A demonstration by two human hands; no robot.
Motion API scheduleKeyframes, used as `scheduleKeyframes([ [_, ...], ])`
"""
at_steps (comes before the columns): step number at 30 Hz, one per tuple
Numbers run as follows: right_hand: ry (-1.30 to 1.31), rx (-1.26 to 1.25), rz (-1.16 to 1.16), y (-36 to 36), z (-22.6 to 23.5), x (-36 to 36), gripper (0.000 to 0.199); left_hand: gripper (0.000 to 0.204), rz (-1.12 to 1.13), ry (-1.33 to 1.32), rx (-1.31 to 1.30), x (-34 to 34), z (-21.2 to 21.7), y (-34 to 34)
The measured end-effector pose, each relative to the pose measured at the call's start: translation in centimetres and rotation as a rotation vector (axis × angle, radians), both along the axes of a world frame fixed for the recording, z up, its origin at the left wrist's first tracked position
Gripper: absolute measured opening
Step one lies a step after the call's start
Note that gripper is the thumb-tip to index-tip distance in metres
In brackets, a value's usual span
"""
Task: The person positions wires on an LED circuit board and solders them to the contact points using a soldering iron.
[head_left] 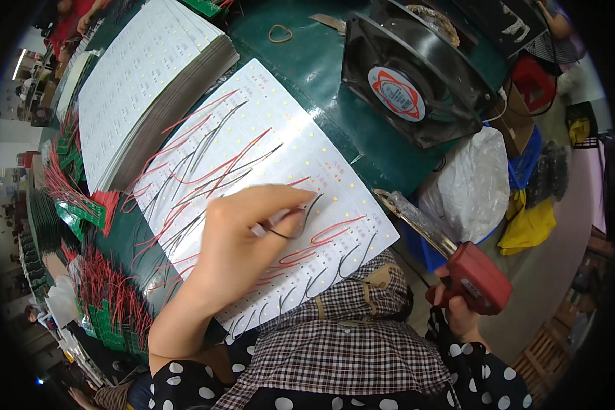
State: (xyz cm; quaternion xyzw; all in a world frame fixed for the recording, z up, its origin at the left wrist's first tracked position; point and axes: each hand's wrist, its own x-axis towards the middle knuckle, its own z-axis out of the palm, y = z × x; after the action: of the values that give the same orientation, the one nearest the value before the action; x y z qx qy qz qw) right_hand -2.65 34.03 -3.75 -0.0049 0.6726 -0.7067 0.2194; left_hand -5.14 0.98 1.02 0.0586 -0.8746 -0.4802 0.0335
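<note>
My left hand [236,239] is over a white LED board [290,137], its thumb and forefinger pinched on a thin black wire [312,206]. Part of the wire's length is hidden by the fingers. Red and black wires [229,167] lie across the board's left and middle, and a row of short black wires [309,287] runs along its near edge. At the right, my right hand [461,318] is wrapped round the handle of a red soldering gun [482,280]. Its long metal front points up and left, near the board's right corner.
A thick stack of white LED boards [150,61] stands at the far left. Green circuit boards with red wires [109,321] are piled on the left. A black fan [417,75] stands on the green table [273,41]. Beyond the soldering gun are a clear plastic bag [468,174] and a yellow bag [526,229].
</note>
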Motion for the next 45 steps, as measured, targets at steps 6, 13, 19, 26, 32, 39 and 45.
scheduleKeyframes([
  [6, -0.068, -0.035, -0.034, -0.2, 0.7, -0.5, 0.073, 0.071, 0.095, -0.175, -0.119, 1.9, 0.5, -0.2],
  [13, -0.137, -0.099, -0.041, -0.2, 0.4, -0.8, 0.073, 0.076, 0.334, -0.268, 0.858, 4.3, 0.0, -1.5],
  [19, -0.054, -0.029, 0.007, -0.1, 0.1, -0.8, 0.072, 0.059, 0.44, -0.092, 1.355, 4.0, -1.5, -1.5],
  [26, 0.003, -0.042, -0.006, -0.2, 0.2, -1.4, 0.072, 0.015, 0.129, -0.149, 0.619, 1.6, 0.1, 0.9],
  [32, -0.016, -0.017, 0.088, -0.9, 0.0, -2.5, 0.073, 0.016, 0.202, -0.318, 0.711, -0.2, -1.7, 3.4],
  [39, -0.023, -0.012, 0.167, -1.0, -0.3, -3.6, 0.072, 0.009, 0.155, -0.047, -0.02, -0.6, -2.2, 3.6],
  [45, -0.131, 0.006, 0.223, -1.1, -0.3, -4.3, 0.07, 0.008, 0.14, -0.102, -0.164, -1.4, -2.7, 4.2],
])
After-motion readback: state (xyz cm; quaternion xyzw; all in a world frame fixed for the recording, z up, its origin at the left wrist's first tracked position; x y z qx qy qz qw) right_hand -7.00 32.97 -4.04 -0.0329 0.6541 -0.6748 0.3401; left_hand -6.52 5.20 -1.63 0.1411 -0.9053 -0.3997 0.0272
